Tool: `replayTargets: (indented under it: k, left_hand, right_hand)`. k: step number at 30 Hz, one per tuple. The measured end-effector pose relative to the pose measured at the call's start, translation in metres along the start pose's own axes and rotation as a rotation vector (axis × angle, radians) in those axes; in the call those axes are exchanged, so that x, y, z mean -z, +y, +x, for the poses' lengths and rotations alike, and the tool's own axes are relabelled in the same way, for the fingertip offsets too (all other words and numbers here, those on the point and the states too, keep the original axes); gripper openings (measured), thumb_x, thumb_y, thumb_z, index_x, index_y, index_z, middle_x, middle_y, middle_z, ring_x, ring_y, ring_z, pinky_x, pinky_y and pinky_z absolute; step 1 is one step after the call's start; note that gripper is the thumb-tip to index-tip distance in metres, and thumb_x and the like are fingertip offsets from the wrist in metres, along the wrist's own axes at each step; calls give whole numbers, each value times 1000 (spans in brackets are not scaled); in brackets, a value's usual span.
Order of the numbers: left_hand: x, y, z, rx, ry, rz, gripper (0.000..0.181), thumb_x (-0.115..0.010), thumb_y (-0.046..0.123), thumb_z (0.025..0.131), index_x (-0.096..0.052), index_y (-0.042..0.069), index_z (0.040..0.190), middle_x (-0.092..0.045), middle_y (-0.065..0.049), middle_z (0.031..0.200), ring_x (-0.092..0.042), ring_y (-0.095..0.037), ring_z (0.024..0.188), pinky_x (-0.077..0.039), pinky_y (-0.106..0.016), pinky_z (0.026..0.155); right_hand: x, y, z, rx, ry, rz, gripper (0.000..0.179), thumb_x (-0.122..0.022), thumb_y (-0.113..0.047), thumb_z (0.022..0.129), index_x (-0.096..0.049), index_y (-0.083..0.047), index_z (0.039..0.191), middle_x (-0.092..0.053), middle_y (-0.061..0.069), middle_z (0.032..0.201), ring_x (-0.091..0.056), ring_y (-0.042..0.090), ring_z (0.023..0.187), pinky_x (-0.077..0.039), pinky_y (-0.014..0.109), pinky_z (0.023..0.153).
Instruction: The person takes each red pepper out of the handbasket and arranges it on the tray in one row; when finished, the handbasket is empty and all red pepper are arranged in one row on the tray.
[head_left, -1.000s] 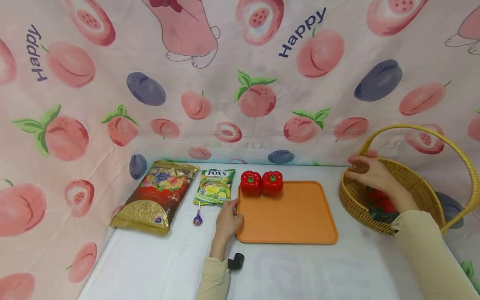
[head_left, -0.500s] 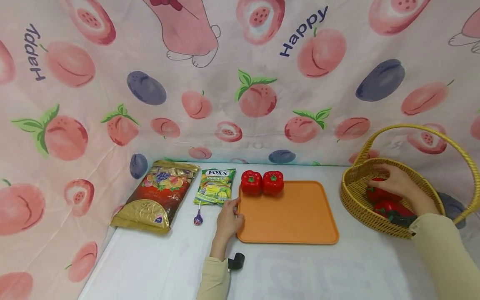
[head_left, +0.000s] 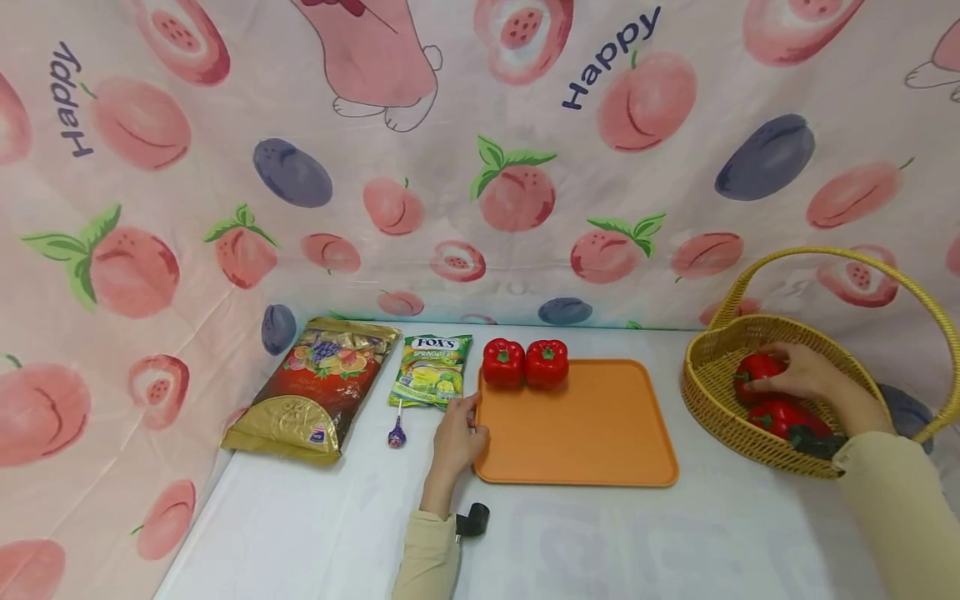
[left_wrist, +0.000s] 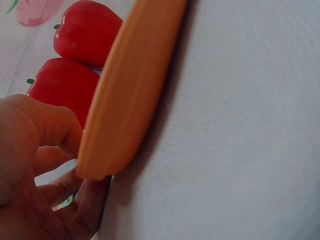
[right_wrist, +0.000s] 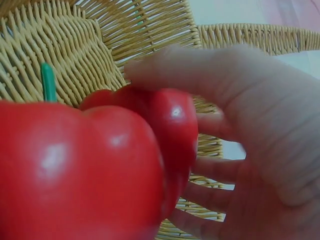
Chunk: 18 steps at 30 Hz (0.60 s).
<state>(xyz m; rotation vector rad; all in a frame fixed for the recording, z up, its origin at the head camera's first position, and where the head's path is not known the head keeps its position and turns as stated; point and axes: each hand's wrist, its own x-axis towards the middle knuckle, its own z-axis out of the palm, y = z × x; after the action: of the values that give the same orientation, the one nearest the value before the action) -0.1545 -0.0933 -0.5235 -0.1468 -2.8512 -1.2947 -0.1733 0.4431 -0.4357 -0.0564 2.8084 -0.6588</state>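
At the right, my right hand reaches into a wicker basket and grips a red bell pepper. The right wrist view shows the thumb over one side of this pepper and the fingers along the other. A second red bell pepper lies closer to the wrist and fills much of the right wrist view. My left hand holds the left edge of an orange tray, thumb and fingers around the rim in the left wrist view. Two more red bell peppers stand side by side at the tray's back left.
Left of the tray lie a green Fox's candy bag, a purple-wrapped lollipop and a large red and gold bag. The basket's tall handle arches over it. A printed cloth hangs behind the table.
My right hand has moved from the basket's back left rim down into it, and its fingers have closed around a bell pepper. The left hand stays at the tray.
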Motion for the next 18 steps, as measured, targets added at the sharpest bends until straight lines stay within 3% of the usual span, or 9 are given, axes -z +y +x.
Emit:
replayTargets:
  k: [11,18]
  left_hand:
    - [1,2,0,13,-8,-4,57,-65,3,80,-57,2,136,-50,-6,101,-49,-16,80,-39,-31,67]
    - [1,2,0,10,-4,-3,57,-65,3,80,-57,1,136,-50,-5,99,-48,-16,79,-38,-31,66]
  right_hand:
    - [0,-1,-4,-11,18,24,84,-73,-44,84,-39,16,132,-50,40,116,-55,46,97,-51,56,78]
    - [-2,-7,-7,-62,52,151,89,-65,-49,90,-31,16,140,-43,42,128,-48,52,111,-46,59,87]
